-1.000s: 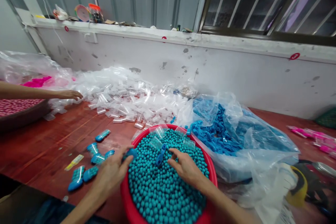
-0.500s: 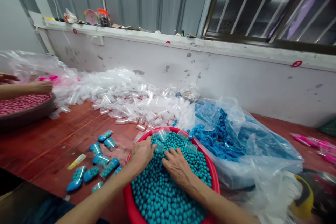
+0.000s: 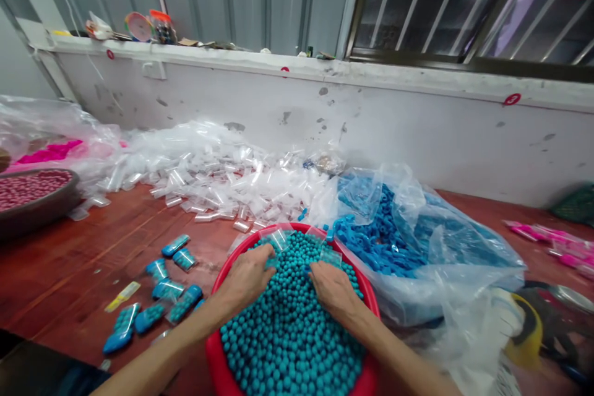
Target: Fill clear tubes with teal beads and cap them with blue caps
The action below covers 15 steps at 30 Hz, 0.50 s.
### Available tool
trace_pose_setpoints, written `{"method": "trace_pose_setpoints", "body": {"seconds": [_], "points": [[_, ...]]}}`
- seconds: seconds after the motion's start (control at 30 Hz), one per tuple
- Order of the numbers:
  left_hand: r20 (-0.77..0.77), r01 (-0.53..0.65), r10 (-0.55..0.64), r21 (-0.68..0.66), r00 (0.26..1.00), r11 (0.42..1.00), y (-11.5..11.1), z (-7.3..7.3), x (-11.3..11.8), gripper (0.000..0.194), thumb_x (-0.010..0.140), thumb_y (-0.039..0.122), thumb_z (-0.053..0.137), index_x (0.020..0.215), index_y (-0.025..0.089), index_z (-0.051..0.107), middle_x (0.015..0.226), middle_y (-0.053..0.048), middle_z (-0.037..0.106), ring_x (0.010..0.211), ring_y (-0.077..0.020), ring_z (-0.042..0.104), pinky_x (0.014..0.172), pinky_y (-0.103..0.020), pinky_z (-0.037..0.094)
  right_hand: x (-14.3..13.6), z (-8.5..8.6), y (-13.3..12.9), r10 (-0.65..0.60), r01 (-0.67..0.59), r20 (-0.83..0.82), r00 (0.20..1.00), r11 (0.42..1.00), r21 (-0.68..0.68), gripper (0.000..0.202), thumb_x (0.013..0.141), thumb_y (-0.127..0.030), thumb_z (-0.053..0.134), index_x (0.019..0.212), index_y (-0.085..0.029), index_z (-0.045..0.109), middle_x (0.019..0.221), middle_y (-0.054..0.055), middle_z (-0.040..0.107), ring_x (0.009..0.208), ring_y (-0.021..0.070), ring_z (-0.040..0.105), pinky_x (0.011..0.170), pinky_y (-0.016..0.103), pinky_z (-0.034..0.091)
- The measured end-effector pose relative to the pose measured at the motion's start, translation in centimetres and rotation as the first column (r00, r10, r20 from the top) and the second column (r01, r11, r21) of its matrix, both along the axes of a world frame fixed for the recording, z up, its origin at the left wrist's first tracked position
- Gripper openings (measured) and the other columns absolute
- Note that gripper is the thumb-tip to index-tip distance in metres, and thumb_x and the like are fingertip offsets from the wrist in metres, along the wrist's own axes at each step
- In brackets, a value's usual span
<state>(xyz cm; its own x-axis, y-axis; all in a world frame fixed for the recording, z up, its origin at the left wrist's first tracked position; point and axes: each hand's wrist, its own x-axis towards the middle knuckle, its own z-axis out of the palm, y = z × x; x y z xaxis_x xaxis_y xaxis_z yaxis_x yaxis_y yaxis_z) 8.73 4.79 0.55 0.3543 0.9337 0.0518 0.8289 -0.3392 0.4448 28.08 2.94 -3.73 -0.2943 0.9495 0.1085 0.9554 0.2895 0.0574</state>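
A red basin full of teal beads stands in front of me. Over its left part is my left hand, fingers curled in at the beads beside a clear packet; what it grips is hidden. At the right part my right hand has its fingers bent together near another clear packet, with a bit of blue at the fingertips too small to name. Left of the basin lie several filled packets with blue ends and a yellow item.
Clear empty packets are heaped behind the basin. An open plastic bag of blue pieces lies to the right, pink packets beyond. At the far left sits a grey basin of pink beads. A wall runs behind.
My hands have moved apart over the beads, the right one going right with its fingers drawn together. The other person's hands have left the pink beads. The view has shifted slightly.
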Motion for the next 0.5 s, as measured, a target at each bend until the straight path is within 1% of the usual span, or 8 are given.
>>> {"method": "trace_pose_setpoints", "body": {"seconds": [0.03, 0.1, 0.13, 0.23, 0.3, 0.37, 0.43, 0.5], "points": [[-0.053, 0.008, -0.009, -0.025, 0.999, 1.000, -0.4, 0.0, 0.0, 0.015, 0.074, 0.014, 0.043, 0.086, 0.018, 0.052, 0.082, -0.007, 0.060, 0.078, -0.0200, 0.055, 0.070, -0.029, 0.039, 0.1, 0.0, -0.1, -0.013, 0.013, -0.001, 1.000, 1.000, -0.001, 0.016, 0.087, -0.017, 0.040, 0.082, -0.018, 0.055, 0.079, 0.005, 0.062, 0.071, 0.0193, 0.058, 0.057, 0.027, 0.037], [-0.156, 0.001, -0.016, -0.096, 0.988, 0.995, -1.2, -0.7, 0.6, 0.014, 0.072, 0.011, 0.042, 0.079, 0.017, 0.053, 0.086, -0.010, 0.059, 0.082, -0.0234, 0.054, 0.075, -0.034, 0.038, 0.1, 0.1, -0.3, -0.042, 0.042, 0.011, 0.999, 0.999, 0.002, 0.018, 0.085, -0.011, 0.038, 0.082, -0.016, 0.055, 0.080, 0.008, 0.061, 0.072, 0.0216, 0.058, 0.056, 0.029, 0.037], [-0.161, 0.002, -0.022, -0.124, 0.987, 0.992, -1.7, -1.3, 1.3, 0.015, 0.072, 0.011, 0.042, 0.078, 0.017, 0.054, 0.086, -0.010, 0.060, 0.083, -0.0238, 0.054, 0.075, -0.035, 0.039, -0.1, 0.1, -0.3, -0.056, 0.056, 0.023, 0.998, 0.998, 0.005, 0.021, 0.084, -0.008, 0.037, 0.083, -0.016, 0.055, 0.080, 0.009, 0.061, 0.072, 0.0225, 0.058, 0.056, 0.029, 0.038], [-0.133, -0.011, -0.010, -0.154, 0.991, 0.988, -2.6, -3.5, 3.3, 0.022, 0.074, 0.011, 0.037, 0.087, 0.017, 0.054, 0.097, -0.012, 0.059, 0.091, -0.0245, 0.052, 0.079, -0.035, 0.038, -0.6, -0.4, -0.6, -0.054, 0.053, 0.066, 0.996, 0.998, 0.019, 0.029, 0.081, -0.001, 0.033, 0.088, -0.017, 0.056, 0.082, 0.010, 0.062, 0.074, 0.0236, 0.059, 0.058, 0.031, 0.040], [-0.102, -0.010, -0.009, -0.189, 0.995, 0.982, -2.9, -4.5, 3.8, 0.020, 0.072, 0.015, 0.042, 0.089, 0.017, 0.054, 0.090, -0.010, 0.061, 0.085, -0.0229, 0.055, 0.073, -0.031, 0.040, -0.9, -1.0, -0.8, -0.009, 0.007, 0.076, 0.997, 1.000, 0.028, 0.032, 0.080, 0.000, 0.033, 0.097, -0.016, 0.055, 0.086, 0.011, 0.063, 0.078, 0.0247, 0.059, 0.061, 0.032, 0.042], [-0.063, 0.009, -0.024, -0.226, 0.998, 0.974, -3.1, -4.8, 3.6, 0.025, 0.068, 0.017, 0.048, 0.093, 0.017, 0.053, 0.083, -0.007, 0.063, 0.077, -0.0204, 0.057, 0.065, -0.027, 0.041, -1.0, -1.4, -0.9, 0.020, -0.021, 0.078, 0.997, 1.000, 0.014, 0.032, 0.080, 0.000, 0.034, 0.099, -0.015, 0.054, 0.088, 0.012, 0.063, 0.079, 0.0252, 0.059, 0.062, 0.033, 0.043], [-0.031, 0.029, -0.038, -0.249, 0.999, 0.968, -3.3, -4.6, 2.9, 0.030, 0.067, 0.017, 0.049, 0.097, 0.018, 0.051, 0.083, -0.005, 0.064, 0.074, -0.0187, 0.057, 0.062, -0.025, 0.041, -1.0, -1.3, -0.7, 0.000, 0.002, 0.066, 0.998, 0.999, -0.034, 0.029, 0.080, 0.000, 0.034, 0.091, -0.015, 0.056, 0.084, 0.012, 0.064, 0.076, 0.0249, 0.061, 0.060, 0.032, 0.043], [-0.020, 0.030, -0.036, -0.260, 0.999, 0.965, -3.1, -4.3, 2.2, 0.025, 0.069, 0.016, 0.047, 0.093, 0.018, 0.053, 0.083, -0.005, 0.064, 0.076, -0.0191, 0.058, 0.064, -0.026, 0.040, -1.0, -0.8, -0.4, -0.042, 0.045, 0.046, 0.998, 0.996, -0.081, 0.026, 0.081, -0.003, 0.034, 0.084, -0.016, 0.056, 0.079, 0.010, 0.064, 0.072, 0.0242, 0.062, 0.057, 0.030, 0.043]]}}
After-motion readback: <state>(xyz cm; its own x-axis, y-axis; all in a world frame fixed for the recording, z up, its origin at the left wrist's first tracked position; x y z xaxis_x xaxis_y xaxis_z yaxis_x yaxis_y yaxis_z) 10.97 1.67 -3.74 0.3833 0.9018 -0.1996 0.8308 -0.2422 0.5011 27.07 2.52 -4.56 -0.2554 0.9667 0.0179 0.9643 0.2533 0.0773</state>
